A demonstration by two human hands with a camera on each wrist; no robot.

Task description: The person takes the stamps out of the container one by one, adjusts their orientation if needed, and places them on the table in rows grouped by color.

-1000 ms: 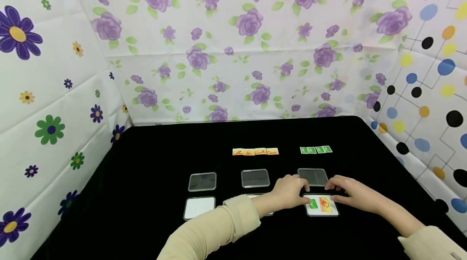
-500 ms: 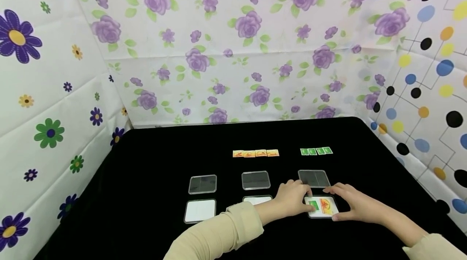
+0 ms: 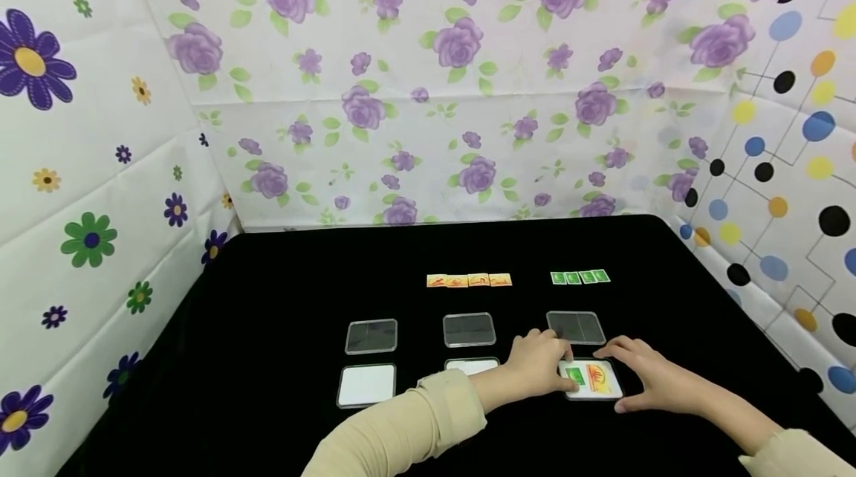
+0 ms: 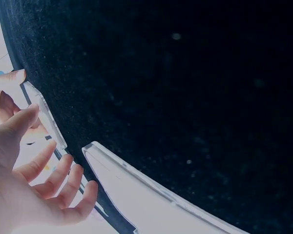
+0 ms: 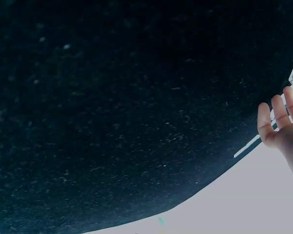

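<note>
In the head view, a shallow case (image 3: 608, 395) with a white insert lies at the right of the front row. On it sit a small green card (image 3: 575, 376) and, to the right, a larger yellow-orange card (image 3: 598, 379). My left hand (image 3: 535, 365) is at the case's left side, thumb tip touching it by the green card. In the left wrist view the left hand's fingers (image 4: 61, 183) are spread and loosely bent. My right hand (image 3: 658, 380) is by the right side, thumb and index finger apart; whether it touches the case I cannot tell.
Behind stand three clear lids, left (image 3: 371, 336), middle (image 3: 469, 330) and right (image 3: 575, 328). Two white-filled cases, left (image 3: 366, 385) and middle (image 3: 472, 366), lie leftward. Farther back are rows of yellow-orange cards (image 3: 468, 280) and green cards (image 3: 579, 277). Floral cloth (image 3: 428, 128) walls the back.
My right hand has drawn back from the yellow-orange card to beside the case, its thumb farther toward the near side. My left hand stays at the left edge, almost still.
</note>
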